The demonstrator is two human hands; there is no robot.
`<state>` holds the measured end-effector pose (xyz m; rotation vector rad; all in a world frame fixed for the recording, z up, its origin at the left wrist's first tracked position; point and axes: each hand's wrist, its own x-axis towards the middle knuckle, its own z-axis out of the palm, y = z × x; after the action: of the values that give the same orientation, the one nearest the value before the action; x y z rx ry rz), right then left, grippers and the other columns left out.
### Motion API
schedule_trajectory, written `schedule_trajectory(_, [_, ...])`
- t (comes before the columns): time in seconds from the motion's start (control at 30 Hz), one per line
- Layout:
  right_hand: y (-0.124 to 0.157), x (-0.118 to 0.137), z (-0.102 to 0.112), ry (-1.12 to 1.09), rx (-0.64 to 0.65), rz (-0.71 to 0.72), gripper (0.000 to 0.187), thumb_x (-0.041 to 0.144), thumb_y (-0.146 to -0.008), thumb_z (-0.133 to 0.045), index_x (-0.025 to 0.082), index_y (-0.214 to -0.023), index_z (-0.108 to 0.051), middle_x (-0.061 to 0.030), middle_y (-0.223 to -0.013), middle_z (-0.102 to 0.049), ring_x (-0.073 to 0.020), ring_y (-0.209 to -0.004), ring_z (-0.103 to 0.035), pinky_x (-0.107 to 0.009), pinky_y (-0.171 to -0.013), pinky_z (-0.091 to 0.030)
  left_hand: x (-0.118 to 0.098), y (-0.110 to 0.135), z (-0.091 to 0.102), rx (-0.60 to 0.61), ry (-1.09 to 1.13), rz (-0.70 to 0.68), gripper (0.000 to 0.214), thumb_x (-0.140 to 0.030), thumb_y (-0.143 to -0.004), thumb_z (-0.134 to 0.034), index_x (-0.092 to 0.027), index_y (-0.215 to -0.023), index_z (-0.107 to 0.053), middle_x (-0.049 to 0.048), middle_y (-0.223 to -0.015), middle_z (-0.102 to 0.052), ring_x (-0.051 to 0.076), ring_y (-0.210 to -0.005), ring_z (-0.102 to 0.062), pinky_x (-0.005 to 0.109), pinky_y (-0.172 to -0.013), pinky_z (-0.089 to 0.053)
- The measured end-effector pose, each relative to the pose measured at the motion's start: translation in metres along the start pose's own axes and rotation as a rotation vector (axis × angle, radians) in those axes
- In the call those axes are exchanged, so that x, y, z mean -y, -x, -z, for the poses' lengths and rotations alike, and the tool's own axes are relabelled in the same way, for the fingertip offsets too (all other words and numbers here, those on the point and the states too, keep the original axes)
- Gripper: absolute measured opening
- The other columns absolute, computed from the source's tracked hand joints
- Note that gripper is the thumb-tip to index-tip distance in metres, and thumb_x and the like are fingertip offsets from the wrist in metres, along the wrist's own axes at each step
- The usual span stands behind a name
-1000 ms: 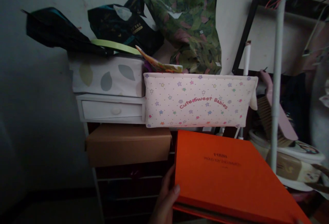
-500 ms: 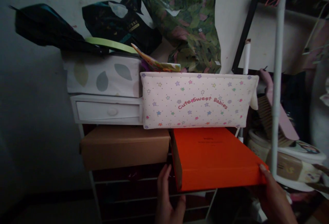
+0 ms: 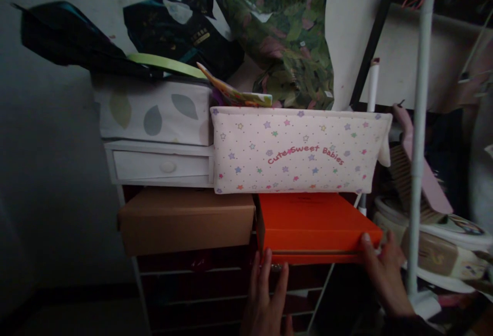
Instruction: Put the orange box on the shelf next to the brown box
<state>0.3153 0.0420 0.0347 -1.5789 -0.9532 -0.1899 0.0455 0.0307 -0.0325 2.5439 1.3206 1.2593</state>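
Orange box (image 3: 311, 220) lying flat on the rack shelf, right of the brown cardboard box (image 3: 187, 223) w/ a thin gap between, directly under the star-print pouch (image 3: 296, 150), which rests on its top. Likely sits there because that slot is the one free space in the row, w/ the pouch's weight bearing on the lid. Left hand (image 3: 266, 300) below the near face, fingers straight and spread, tips touching the box's lower near edge, nothing gripped. Right hand (image 3: 381, 269) at the near right corner, fingers (image 3: 365, 246) loosely extended, thumb tip pressed on the corner edge, not closed round anything. Flat-fingered contact suits pressing on the face rather than grasping. Box level, lid seam horizontal across the near face; that face runs left-right. Top recedes under the pouch, so depth partly hidden; can't tell the true long axis. White drawer unit (image 3: 162, 164) and leaf-print box (image 3: 154, 112) stacked above the brown box; white pole (image 3: 418, 135) upright at far right.
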Motion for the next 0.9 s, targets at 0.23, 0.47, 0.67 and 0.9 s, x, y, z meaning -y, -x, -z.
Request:
schedule_trajectory(0.23, [0.048,0.038,-0.021,0.374,0.097,0.672,0.082,0.062,-0.079,-0.051,0.027,-0.146,-0.020,-0.0131,-0.153,-0.004,-0.0378,-0.141,-0.006,-0.066,-0.106,-0.017,0.006,0.000,-0.006,0.027,0.044,0.015,0.091,-0.008,-0.059,-0.053,-0.022,-0.145,-0.025,0.0039,-0.156,0.006,0.034,-0.141,-0.009,0.048,-0.109,-0.031])
schedule_trajectory(0.47, [0.030,0.041,-0.055,0.505,0.160,0.680,0.085,0.068,-0.073,-0.053,0.029,-0.144,-0.027,-0.0114,-0.151,-0.017,-0.0394,-0.140,-0.008,-0.070,-0.101,-0.023,0.020,-0.004,-0.008,-0.025,0.283,0.034,0.089,-0.008,-0.065,-0.054,-0.024,-0.146,-0.021,0.0076,-0.156,0.000,0.036,-0.140,-0.012,0.053,-0.109,-0.028])
schedule_trajectory(0.67, [0.014,0.040,-0.075,0.554,0.173,0.668,0.088,0.072,-0.071,-0.052,0.030,-0.144,-0.025,-0.0104,-0.150,-0.019,-0.0367,-0.140,-0.007,-0.070,-0.097,-0.028,0.049,0.022,-0.025,-0.007,0.276,-0.010,0.072,-0.017,-0.080,-0.048,-0.027,-0.146,-0.021,0.0073,-0.156,0.003,0.035,-0.140,-0.016,0.051,-0.106,-0.033])
schedule_trajectory(0.9, [0.005,0.020,-0.102,0.503,0.138,0.655,0.095,0.071,-0.067,-0.056,0.025,-0.144,-0.026,-0.0142,-0.152,-0.009,-0.0404,-0.140,0.001,-0.075,-0.096,-0.019,0.094,0.070,-0.066,-0.050,0.269,0.005,0.065,-0.012,-0.078,-0.045,-0.029,-0.140,-0.032,0.0069,-0.153,-0.005,0.033,-0.136,-0.026,0.046,-0.101,-0.041])
